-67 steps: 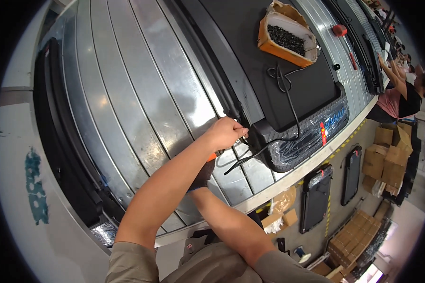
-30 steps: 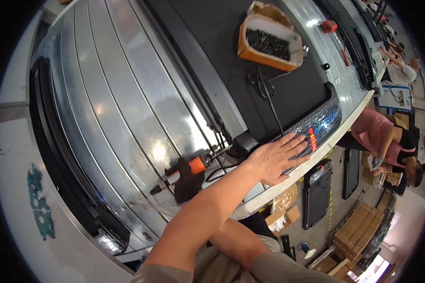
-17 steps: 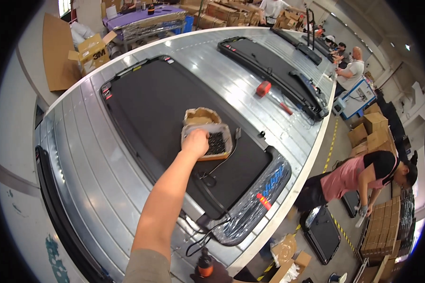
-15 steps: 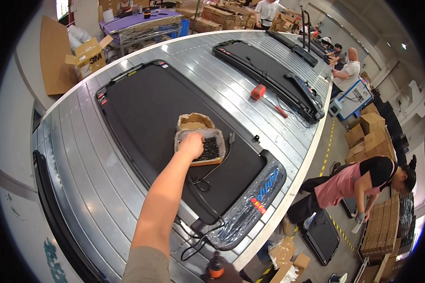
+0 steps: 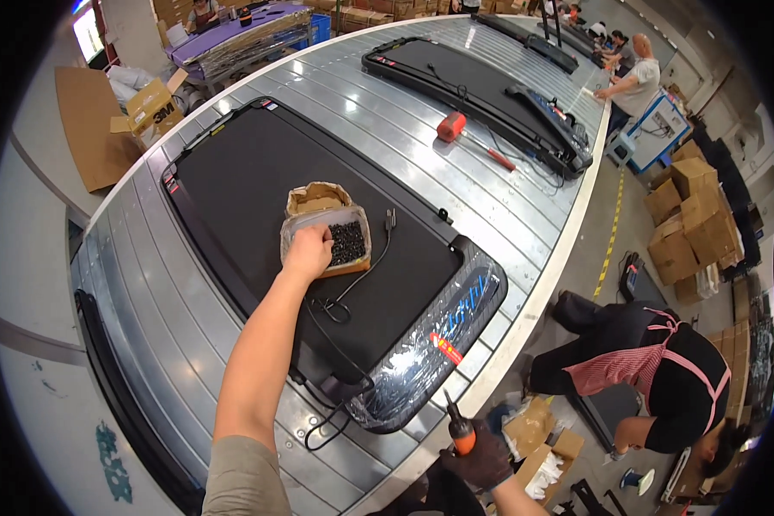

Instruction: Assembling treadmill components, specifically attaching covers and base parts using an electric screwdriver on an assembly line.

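Both hands busy: left hand (image 5: 308, 252) grip closed in screw box (image 5: 327, 230), gloved right hand (image 5: 483, 456) grip clamped on screwdriver (image 5: 459, 427).

The box of screws (image 5: 327, 230) sits on the treadmill deck (image 5: 258, 198).

The left hand's (image 5: 308, 251) fingertips are hidden among small dark parts in the box (image 5: 327, 230).

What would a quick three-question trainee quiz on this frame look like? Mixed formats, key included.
1. True or false: the left hand reaches into the box of black screws.
2. What does the gloved right hand hold? A) red mallet B) orange-handled screwdriver C) cable
3. Fill in: the box sits on the black ___ of the treadmill.

Key: 1 true; 2 B; 3 belt.
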The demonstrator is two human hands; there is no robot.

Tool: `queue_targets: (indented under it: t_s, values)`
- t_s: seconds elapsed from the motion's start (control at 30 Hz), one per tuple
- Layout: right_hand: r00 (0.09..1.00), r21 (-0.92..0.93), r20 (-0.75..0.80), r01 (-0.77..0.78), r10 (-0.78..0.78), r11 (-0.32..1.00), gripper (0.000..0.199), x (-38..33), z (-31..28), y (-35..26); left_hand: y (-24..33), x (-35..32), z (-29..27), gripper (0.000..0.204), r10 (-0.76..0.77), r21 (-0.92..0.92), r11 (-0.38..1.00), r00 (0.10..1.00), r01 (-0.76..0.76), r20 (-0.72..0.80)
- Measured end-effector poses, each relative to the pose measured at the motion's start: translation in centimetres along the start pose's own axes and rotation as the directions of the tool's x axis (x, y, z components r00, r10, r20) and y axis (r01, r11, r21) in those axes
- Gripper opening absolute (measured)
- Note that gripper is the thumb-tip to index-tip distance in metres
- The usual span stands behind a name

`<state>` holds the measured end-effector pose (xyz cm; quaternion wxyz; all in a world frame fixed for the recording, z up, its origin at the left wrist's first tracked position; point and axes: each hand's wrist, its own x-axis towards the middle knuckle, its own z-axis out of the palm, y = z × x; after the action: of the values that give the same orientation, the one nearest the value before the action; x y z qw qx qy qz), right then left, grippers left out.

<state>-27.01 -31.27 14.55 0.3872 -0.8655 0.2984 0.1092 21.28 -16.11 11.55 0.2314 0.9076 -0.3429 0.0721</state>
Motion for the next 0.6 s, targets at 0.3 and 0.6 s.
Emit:
queue_targets:
  t_s: [0.3,0.6]
  values:
    - [0.920,-0.012,0.261,0.307,-0.294,0.952,0.069,2.5,0.2,-5.8,12.7,-21.9,-5.6,0.021,-0.290,-0.664,-0.326,0.597,0.673,0.748]
    - [0.836,0.052,0.417,0.369,-0.356,0.928,0.065,1.7,1.8,-6.9,13.1,-28.9,-7.0,0.013,-0.446,-0.681,-0.521,0.517,0.515,0.731]
